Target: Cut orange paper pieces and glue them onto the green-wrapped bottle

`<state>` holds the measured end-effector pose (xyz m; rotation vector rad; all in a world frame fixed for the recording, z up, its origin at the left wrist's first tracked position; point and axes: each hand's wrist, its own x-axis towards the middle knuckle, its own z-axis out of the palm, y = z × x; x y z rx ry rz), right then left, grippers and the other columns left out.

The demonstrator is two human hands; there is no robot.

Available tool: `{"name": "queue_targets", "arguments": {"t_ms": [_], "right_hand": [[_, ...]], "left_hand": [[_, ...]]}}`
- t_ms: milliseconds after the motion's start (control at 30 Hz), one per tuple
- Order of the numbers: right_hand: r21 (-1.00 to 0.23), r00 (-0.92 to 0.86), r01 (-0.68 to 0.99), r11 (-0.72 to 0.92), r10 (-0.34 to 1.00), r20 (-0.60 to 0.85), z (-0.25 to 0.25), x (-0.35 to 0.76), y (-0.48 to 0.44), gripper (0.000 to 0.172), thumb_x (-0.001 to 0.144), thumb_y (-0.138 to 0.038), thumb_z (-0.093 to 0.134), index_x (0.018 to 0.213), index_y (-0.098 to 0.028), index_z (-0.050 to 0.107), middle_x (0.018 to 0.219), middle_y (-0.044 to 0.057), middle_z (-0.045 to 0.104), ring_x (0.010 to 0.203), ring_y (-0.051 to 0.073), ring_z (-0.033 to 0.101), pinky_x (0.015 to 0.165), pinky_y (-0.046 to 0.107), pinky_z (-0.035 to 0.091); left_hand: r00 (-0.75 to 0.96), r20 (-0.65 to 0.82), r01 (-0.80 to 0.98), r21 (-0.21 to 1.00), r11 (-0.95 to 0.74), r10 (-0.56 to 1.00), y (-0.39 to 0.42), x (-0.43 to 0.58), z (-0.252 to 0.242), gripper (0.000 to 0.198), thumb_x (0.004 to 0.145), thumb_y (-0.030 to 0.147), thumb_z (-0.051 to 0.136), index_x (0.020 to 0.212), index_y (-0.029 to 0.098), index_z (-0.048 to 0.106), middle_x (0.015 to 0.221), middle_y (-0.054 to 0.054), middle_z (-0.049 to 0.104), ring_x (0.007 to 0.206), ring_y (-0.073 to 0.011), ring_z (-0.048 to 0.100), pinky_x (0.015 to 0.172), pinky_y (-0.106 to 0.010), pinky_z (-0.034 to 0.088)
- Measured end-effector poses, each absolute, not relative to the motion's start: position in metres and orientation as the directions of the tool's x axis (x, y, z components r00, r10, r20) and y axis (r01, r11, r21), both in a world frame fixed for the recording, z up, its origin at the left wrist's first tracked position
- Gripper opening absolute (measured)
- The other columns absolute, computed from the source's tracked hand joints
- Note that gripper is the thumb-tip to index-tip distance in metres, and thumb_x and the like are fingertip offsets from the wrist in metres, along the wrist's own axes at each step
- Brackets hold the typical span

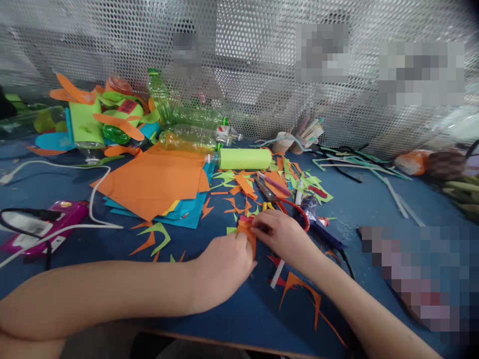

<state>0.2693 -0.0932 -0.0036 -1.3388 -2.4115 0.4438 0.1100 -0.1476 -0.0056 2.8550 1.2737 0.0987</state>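
Note:
Both hands meet low over the middle of the blue table around a small piece of orange paper (pixel 246 227). My left hand (pixel 224 269) is closed on the paper, with its fingers mostly hidden behind the back of the hand. At the paper's upper right edge, my right hand (pixel 282 233) has its fingertips bent together and touching it. Just beyond the right hand lie red-handled scissors (pixel 307 218) and a dark blue glue gun (pixel 327 233). Orange and green paper scraps (pixel 228 202) surround the hands.
Orange sheets (pixel 153 174) lie over blue ones on the left. Behind them lie plastic bottles (pixel 190 132), one wrapped in green paper (pixel 245 158). A purple device (pixel 56 229) with cables sits far left. Cups of sticks (pixel 309 137) stand by the perforated metal screen (pixel 254 60).

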Motion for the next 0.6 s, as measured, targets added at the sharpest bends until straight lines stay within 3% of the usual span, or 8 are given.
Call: {"name": "queue_targets", "arguments": {"t_ms": [100, 200, 267, 333, 433, 600], "right_hand": [[-0.399, -0.472, 0.77, 0.499, 0.865, 0.172, 0.009, 0.283, -0.089, 0.01, 0.08, -0.02, 0.054, 0.076, -0.021, 0.063, 0.084, 0.002, 0.065, 0.08, 0.016, 0.059, 0.073, 0.027, 0.045], [-0.202, -0.28, 0.926, 0.318, 0.94, 0.196, 0.025, 0.319, -0.078, 0.014, 0.081, -0.022, 0.05, 0.083, -0.02, 0.064, 0.087, 0.006, 0.066, 0.077, 0.021, 0.061, 0.071, 0.033, 0.046], [0.001, -0.225, 0.974, 0.227, 0.966, 0.124, 0.032, 0.348, -0.071, 0.024, 0.078, -0.021, 0.051, 0.098, -0.014, 0.062, 0.096, 0.015, 0.064, 0.088, 0.029, 0.06, 0.077, 0.041, 0.044], [0.118, -0.152, 0.98, 0.16, 0.985, -0.077, 0.034, 0.373, -0.066, 0.026, 0.074, -0.02, 0.054, 0.095, -0.008, 0.064, 0.094, 0.022, 0.064, 0.094, 0.036, 0.059, 0.079, 0.045, 0.043], [0.037, -0.177, 0.979, 0.2, 0.928, -0.327, 0.03, 0.389, -0.064, 0.021, 0.072, -0.02, 0.057, 0.09, -0.013, 0.066, 0.093, 0.016, 0.066, 0.088, 0.029, 0.062, 0.078, 0.038, 0.046], [0.108, -0.241, 0.955, 0.278, 0.933, -0.267, 0.019, 0.382, -0.064, 0.024, 0.067, -0.023, 0.062, 0.088, -0.012, 0.063, 0.091, 0.017, 0.061, 0.089, 0.029, 0.059, 0.075, 0.037, 0.046]], "left_hand": [[0.69, 0.048, 0.723, -0.001, -0.691, 0.722, -0.149, 0.111, -0.007, 0.025, 0.087, 0.028, 0.044, 0.083, 0.009, 0.06, 0.075, -0.011, 0.058, 0.065, -0.0232, 0.058, 0.047, -0.031, 0.045], [0.739, 0.118, 0.666, 0.016, -0.745, 0.663, -0.138, 0.104, -0.009, 0.028, 0.09, 0.026, 0.037, 0.082, 0.01, 0.058, 0.073, -0.009, 0.057, 0.066, -0.0215, 0.058, 0.051, -0.031, 0.046], [0.769, 0.191, 0.613, 0.048, -0.789, 0.61, -0.127, 0.096, -0.012, 0.028, 0.092, 0.02, 0.032, 0.084, 0.011, 0.057, 0.077, -0.008, 0.056, 0.073, -0.0211, 0.057, 0.058, -0.032, 0.048], [0.753, 0.276, 0.598, 0.088, -0.796, 0.597, -0.114, 0.088, -0.015, 0.026, 0.091, 0.014, 0.031, 0.09, 0.012, 0.057, 0.085, -0.009, 0.057, 0.083, -0.0207, 0.056, 0.067, -0.032, 0.048], [0.735, 0.32, 0.595, 0.121, -0.795, 0.598, -0.1, 0.08, -0.02, 0.027, 0.092, 0.016, 0.032, 0.106, 0.011, 0.055, 0.098, -0.012, 0.057, 0.095, -0.0215, 0.052, 0.08, -0.035, 0.046], [0.701, 0.329, 0.568, 0.278, -0.774, 0.633, -0.092, 0.076, -0.027, 0.025, 0.092, 0.021, 0.037, 0.097, 0.013, 0.06, 0.095, -0.01, 0.058, 0.093, -0.0197, 0.051, 0.082, -0.034, 0.044]]}}
